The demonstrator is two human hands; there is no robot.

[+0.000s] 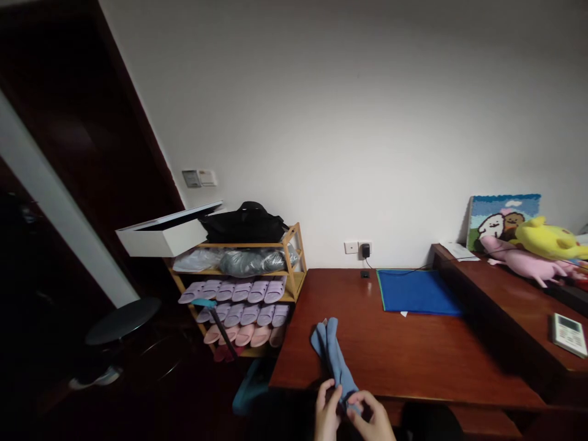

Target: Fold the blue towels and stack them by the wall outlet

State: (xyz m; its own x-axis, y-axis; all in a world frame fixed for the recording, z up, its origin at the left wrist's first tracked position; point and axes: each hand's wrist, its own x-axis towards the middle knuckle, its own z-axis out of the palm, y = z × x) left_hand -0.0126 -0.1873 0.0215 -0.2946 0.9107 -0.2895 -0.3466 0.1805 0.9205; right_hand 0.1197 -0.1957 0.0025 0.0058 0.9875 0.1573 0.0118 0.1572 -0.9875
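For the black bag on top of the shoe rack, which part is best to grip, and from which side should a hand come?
The handle is probably best, taken from above: it arches up at the top of the black bag, with open space over it. The white box crowds the bag's left end, making that side less convenient.

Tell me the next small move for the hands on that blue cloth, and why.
Probably slide the left hand along the blue cloth toward its far end: it and the right hand are both at the near end, while the far end splays unheld over the table.
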